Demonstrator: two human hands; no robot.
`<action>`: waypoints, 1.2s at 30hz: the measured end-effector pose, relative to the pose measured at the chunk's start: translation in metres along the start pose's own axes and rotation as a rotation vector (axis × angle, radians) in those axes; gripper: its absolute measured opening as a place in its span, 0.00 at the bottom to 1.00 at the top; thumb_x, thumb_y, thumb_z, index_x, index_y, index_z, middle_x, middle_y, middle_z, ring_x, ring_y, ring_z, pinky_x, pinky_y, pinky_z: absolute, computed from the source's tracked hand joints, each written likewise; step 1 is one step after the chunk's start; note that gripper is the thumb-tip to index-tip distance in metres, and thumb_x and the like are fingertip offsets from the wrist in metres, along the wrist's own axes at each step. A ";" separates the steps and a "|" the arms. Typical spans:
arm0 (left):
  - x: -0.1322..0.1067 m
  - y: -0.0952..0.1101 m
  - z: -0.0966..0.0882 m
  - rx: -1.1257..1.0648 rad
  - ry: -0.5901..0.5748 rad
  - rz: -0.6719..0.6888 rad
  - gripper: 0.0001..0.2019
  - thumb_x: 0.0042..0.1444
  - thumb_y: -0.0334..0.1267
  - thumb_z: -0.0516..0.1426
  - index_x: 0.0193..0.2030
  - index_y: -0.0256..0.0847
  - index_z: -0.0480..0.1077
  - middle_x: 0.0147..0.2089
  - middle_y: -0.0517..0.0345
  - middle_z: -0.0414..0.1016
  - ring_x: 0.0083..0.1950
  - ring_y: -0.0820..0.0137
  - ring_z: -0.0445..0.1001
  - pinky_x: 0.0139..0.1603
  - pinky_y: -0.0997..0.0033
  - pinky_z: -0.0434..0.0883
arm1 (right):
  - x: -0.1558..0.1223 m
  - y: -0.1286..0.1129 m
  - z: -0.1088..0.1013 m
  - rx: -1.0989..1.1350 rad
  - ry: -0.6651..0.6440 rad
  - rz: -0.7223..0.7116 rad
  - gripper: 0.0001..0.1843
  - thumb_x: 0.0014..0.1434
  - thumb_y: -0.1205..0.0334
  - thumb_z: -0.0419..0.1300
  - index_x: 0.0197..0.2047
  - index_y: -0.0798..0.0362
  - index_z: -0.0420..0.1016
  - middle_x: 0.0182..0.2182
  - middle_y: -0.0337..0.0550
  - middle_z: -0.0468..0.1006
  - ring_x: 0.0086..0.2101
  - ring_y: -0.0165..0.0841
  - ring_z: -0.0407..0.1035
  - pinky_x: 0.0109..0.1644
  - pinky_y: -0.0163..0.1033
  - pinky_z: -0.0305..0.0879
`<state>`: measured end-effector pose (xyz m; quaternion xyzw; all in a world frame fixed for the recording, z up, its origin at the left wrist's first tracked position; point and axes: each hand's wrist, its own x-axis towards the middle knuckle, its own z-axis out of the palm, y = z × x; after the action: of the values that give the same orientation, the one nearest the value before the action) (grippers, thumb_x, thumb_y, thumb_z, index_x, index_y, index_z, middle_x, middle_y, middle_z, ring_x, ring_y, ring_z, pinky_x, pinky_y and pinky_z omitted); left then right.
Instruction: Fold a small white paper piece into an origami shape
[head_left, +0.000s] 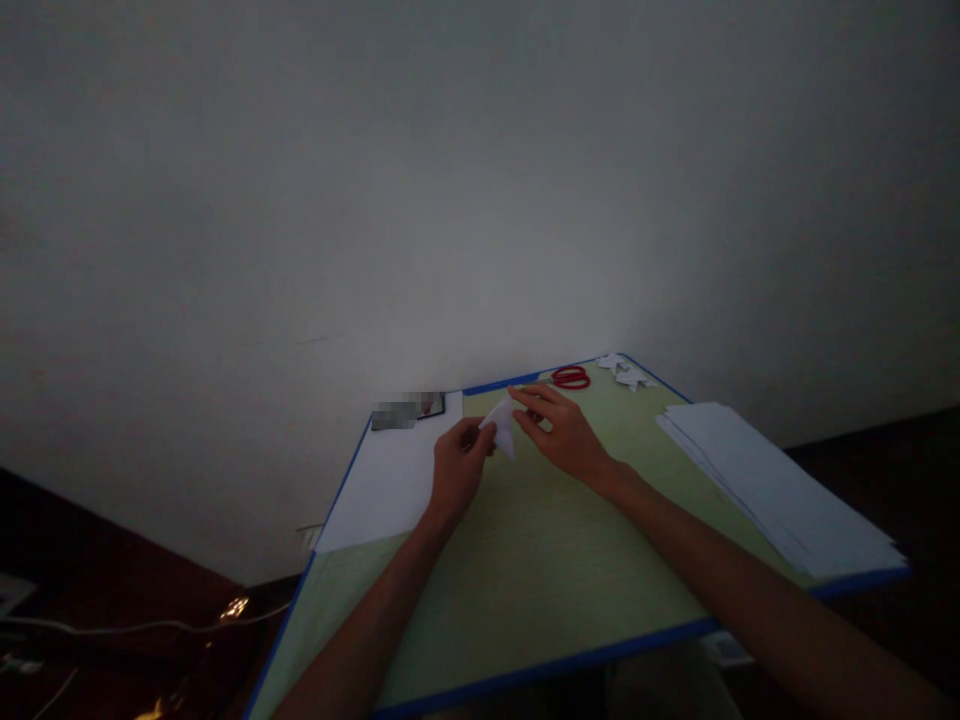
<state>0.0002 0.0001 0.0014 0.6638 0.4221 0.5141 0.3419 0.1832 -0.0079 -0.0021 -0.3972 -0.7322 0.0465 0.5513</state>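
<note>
A small folded white paper piece [502, 424] sits between both hands above the green table top [540, 560]. My left hand [457, 468] is closed, pinching the paper's left lower edge. My right hand [561, 430] grips the paper's right side with thumb and fingers, the index finger lying along its upper edge. The paper looks like a folded triangle; its folds are too dim to make out.
Red-handled scissors [571, 377] lie at the table's far edge, with small white paper scraps [624, 372] to their right. A stack of white sheets [772, 480] lies at the right, one white sheet [390, 475] at the left, a dark card [409, 410] beyond it. The wall stands close behind.
</note>
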 end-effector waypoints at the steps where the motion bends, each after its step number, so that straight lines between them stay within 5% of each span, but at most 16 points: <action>1: 0.000 0.000 0.000 -0.004 0.000 -0.001 0.14 0.56 0.46 0.61 0.39 0.35 0.78 0.26 0.57 0.76 0.29 0.70 0.73 0.32 0.72 0.69 | 0.000 -0.001 0.000 0.008 -0.003 0.007 0.18 0.66 0.63 0.57 0.58 0.50 0.74 0.50 0.50 0.76 0.35 0.32 0.74 0.41 0.39 0.74; 8: -0.002 0.003 0.001 -0.028 -0.052 -0.004 0.14 0.55 0.45 0.63 0.40 0.35 0.78 0.27 0.58 0.76 0.29 0.71 0.72 0.32 0.73 0.68 | 0.003 -0.006 -0.003 0.020 0.015 0.065 0.07 0.62 0.61 0.64 0.42 0.52 0.71 0.38 0.42 0.75 0.32 0.31 0.73 0.36 0.37 0.68; 16: -0.004 0.004 0.003 -0.066 -0.114 -0.010 0.14 0.53 0.46 0.64 0.40 0.37 0.78 0.27 0.59 0.75 0.27 0.72 0.71 0.31 0.72 0.68 | 0.003 -0.005 -0.001 -0.019 -0.097 0.052 0.01 0.62 0.65 0.63 0.38 0.52 0.76 0.35 0.41 0.77 0.35 0.32 0.72 0.41 0.38 0.66; 21: -0.001 -0.004 0.001 -0.090 -0.048 -0.059 0.16 0.50 0.48 0.66 0.38 0.37 0.79 0.30 0.55 0.78 0.30 0.69 0.74 0.33 0.71 0.70 | 0.002 -0.007 -0.005 0.038 -0.204 0.056 0.08 0.62 0.68 0.61 0.45 0.52 0.78 0.38 0.43 0.78 0.34 0.30 0.72 0.41 0.37 0.68; 26: 0.004 -0.009 -0.002 -0.226 0.104 -0.215 0.23 0.45 0.49 0.69 0.42 0.35 0.78 0.33 0.51 0.81 0.33 0.67 0.76 0.35 0.70 0.70 | 0.000 -0.011 -0.010 0.079 -0.311 -0.095 0.25 0.58 0.75 0.59 0.58 0.51 0.74 0.42 0.45 0.80 0.37 0.32 0.72 0.46 0.39 0.69; 36: 0.003 -0.004 -0.002 -0.192 0.035 -0.200 0.18 0.45 0.51 0.68 0.33 0.36 0.80 0.32 0.53 0.79 0.32 0.69 0.73 0.33 0.71 0.69 | 0.000 0.010 -0.014 -0.147 -0.384 -0.271 0.15 0.65 0.68 0.60 0.51 0.45 0.81 0.38 0.45 0.80 0.39 0.34 0.73 0.45 0.41 0.68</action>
<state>-0.0018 0.0051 -0.0008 0.5735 0.4410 0.5270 0.4459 0.2007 -0.0062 -0.0015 -0.3185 -0.8716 -0.0065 0.3727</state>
